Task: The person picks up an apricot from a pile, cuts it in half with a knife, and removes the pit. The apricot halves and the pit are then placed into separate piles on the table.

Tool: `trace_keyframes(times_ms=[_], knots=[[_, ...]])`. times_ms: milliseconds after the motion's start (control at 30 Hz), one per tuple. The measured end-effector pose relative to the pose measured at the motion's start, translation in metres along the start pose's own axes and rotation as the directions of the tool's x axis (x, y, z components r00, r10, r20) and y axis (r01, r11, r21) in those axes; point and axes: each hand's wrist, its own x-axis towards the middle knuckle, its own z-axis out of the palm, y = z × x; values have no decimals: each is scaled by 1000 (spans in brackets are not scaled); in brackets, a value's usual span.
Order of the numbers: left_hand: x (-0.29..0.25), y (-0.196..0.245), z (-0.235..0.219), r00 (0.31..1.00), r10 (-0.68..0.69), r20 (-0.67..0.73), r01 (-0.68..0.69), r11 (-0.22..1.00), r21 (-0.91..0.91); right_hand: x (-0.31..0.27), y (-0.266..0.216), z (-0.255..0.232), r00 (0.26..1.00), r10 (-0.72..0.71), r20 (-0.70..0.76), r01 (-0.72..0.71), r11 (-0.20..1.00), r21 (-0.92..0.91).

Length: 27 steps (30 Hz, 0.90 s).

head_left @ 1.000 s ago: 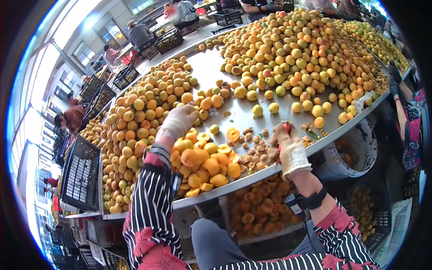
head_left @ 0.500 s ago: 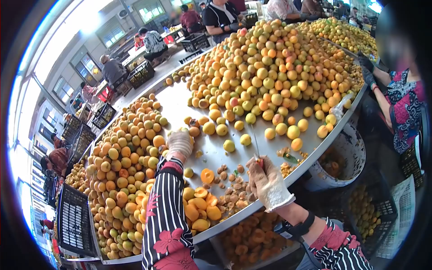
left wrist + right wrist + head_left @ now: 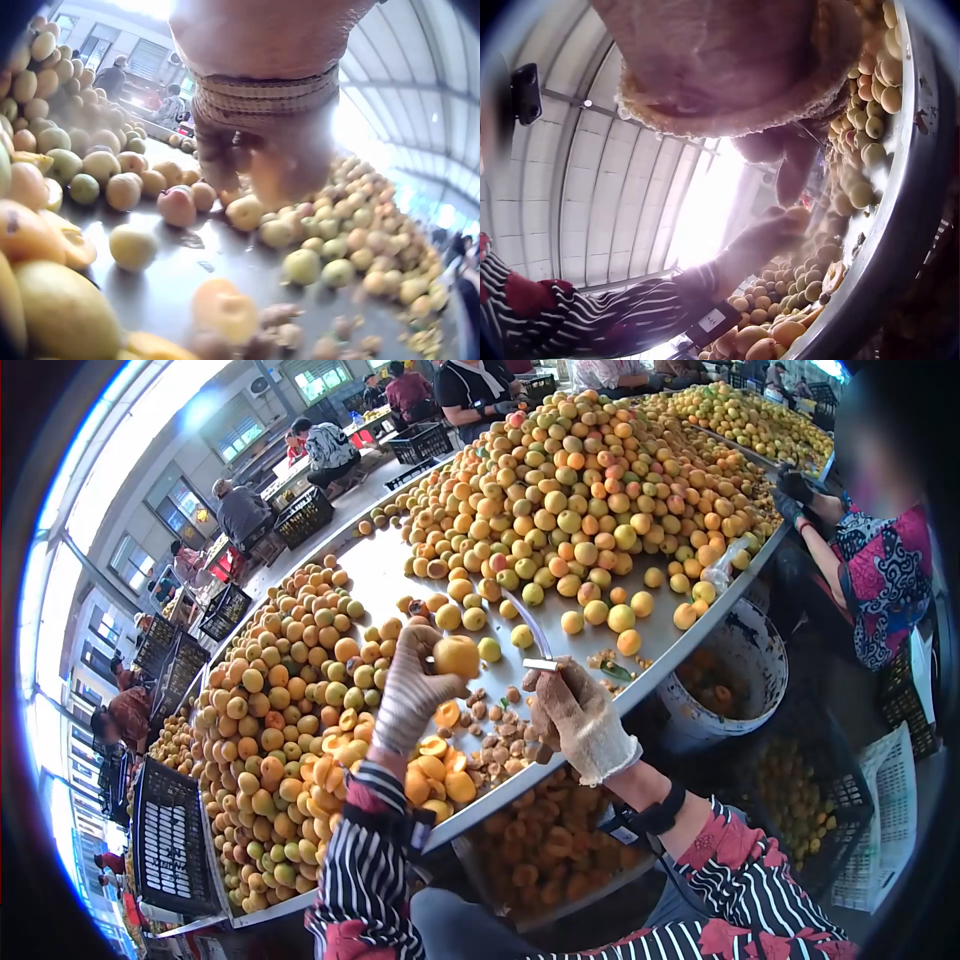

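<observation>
Now a whole orange-yellow apricot (image 3: 456, 656) is held up off the curved stainless-steel sorting table (image 3: 385, 575), pinched in the fingertips of the left hand in its knitted work glove (image 3: 412, 688). Half a second ago that hand was down at the edge of the left fruit heap; it has since been lifted and brought toward the body with one fruit picked. The right hand, also gloved (image 3: 572, 712), has been raised off the table edge and is closed round a small thin-bladed knife (image 3: 540, 650), blade pointing up and away, just beside the apricot but not touching it. No cut is seen yet.

Judged from this: pick completed, fruit presented to the blade, halving and pitting step about to start.

Below the hands, a pile of brown pits (image 3: 492, 740) and a cluster of cut apricot halves (image 3: 432, 770) lie near the table rim. In the left wrist view the grip is blurred; only the glove cuff and an orange shape under it can be made out. Other workers are seated round the table's far side.
</observation>
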Motion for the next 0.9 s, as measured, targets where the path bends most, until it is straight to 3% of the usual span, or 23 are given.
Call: trace_keyframes(times_ms=[100, 200, 233, 300, 400, 467, 500, 533, 600, 733, 800, 900], knots=[[-46, -11, 37, 994, 100, -52, -112, 940, -321, -11, -16, 10, 995, 91, 49, -94, 994, 50], [-83, 1, 73, 997, 55, -62, -83, 648, -757, -19, -12, 14, 998, 20, 64, -17, 999, -41], [-88, -6, 76, 995, 90, -43, -87, 581, -809, -21, -11, 14, 998, 27, 63, -25, 999, -44], [-95, -9, 78, 997, 72, -42, -75, 549, -833, -26, -11, 13, 995, -7, 103, 35, 960, -278], [-97, -12, 78, 994, 112, -12, -68, 507, -859, -28, -12, 14, 989, 41, 145, 15, 931, -365], [-98, -8, 79, 994, -30, -107, -57, 688, -723, -26, -5, 13, 989, 14, 149, 46, 919, -392], [-95, -14, 74, 999, 12, -36, -36, 594, -804, -26, -2, 13, 988, -15, 155, 79, 907, -413], [-96, -18, 73, 999, 5, -35, -32, 593, -804, -27, 1, 14, 988, -9, 153, 72, 908, -413], [-95, -18, 72, 997, 44, -57, -71, 692, -718, -26, 2, 16, 990, -46, 130, 100, 888, -448], [-93, -18, 73, 994, 22, -105, -92, 687, -721, -24, 2, 18, 980, -85, 182, 170, 835, -524], [-93, -19, 73, 988, 34, -152, -122, 780, -614, -24, 6, 18, 971, -132, 200, 225, 792, -568], [-97, -22, 74, 986, -5, -169, -96, 808, -582, -25, 4, 20, 961, -198, 192, 276, 715, -642]])
